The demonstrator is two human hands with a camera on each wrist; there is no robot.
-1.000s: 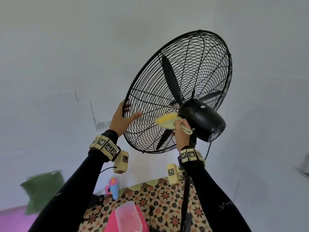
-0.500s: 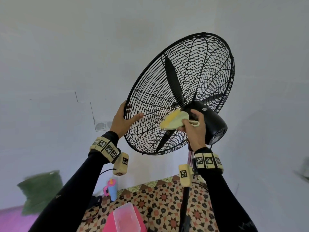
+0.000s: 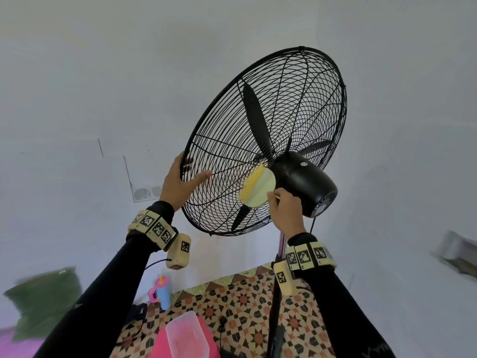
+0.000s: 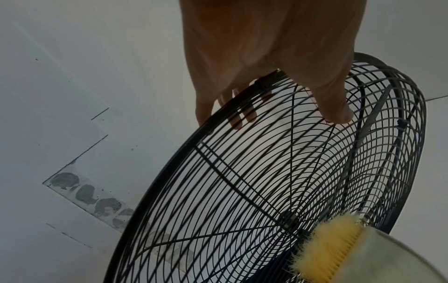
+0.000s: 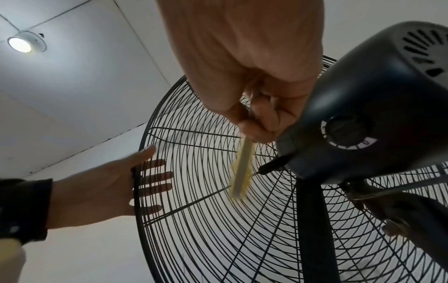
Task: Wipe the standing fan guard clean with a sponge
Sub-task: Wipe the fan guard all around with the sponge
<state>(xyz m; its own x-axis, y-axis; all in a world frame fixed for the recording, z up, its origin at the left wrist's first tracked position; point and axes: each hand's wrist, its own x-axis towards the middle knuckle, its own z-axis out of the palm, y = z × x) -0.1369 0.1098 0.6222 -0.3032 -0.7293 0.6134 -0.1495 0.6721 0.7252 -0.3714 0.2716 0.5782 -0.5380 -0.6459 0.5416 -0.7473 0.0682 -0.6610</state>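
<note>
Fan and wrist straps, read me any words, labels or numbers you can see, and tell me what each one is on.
Nothing reads as clear text.
Round sticker on the motor housing: too small to read.
Dial on the housing: white marks, blurred.
Wrist straps: black-and-white square code markers, no words.
Right sleeve: pale logo, cut off, unreadable.

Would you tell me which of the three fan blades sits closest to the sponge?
The lower blade, pointing down-left just beneath the sponge; the long blade points up and the third points right.
</note>
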